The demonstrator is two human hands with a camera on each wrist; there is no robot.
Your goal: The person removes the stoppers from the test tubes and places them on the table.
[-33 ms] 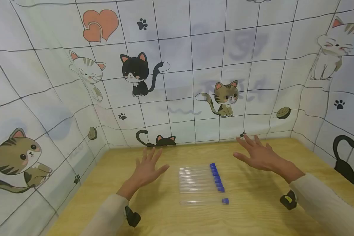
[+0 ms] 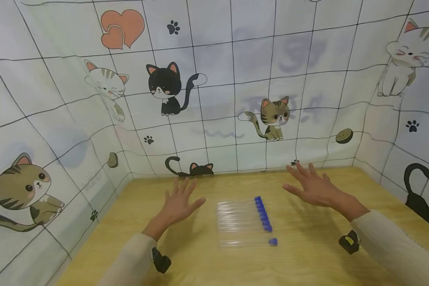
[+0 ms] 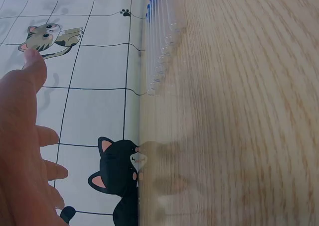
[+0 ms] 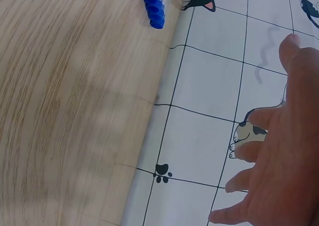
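Several clear test tubes [image 2: 236,216] with blue caps [image 2: 262,213] lie side by side in the middle of the wooden table, caps toward the right. One more clear tube [image 2: 232,243] with its own blue cap [image 2: 273,241] lies apart, nearer the front. To the left of the tubes my left hand [image 2: 178,204] hovers with fingers spread, holding nothing. On the other side, past the caps, my right hand [image 2: 316,188] is likewise spread and holds nothing. The left wrist view shows the tubes' rounded ends [image 3: 164,56]; the right wrist view shows the blue caps [image 4: 153,7].
The wooden table [image 2: 214,266] meets a white cloth backdrop [image 2: 214,99] printed with grid lines, cats and paw prints. That cloth stands behind the table and along both sides. A small black device [image 2: 161,260] sits at the left wrist, another black device [image 2: 349,242] at the right.
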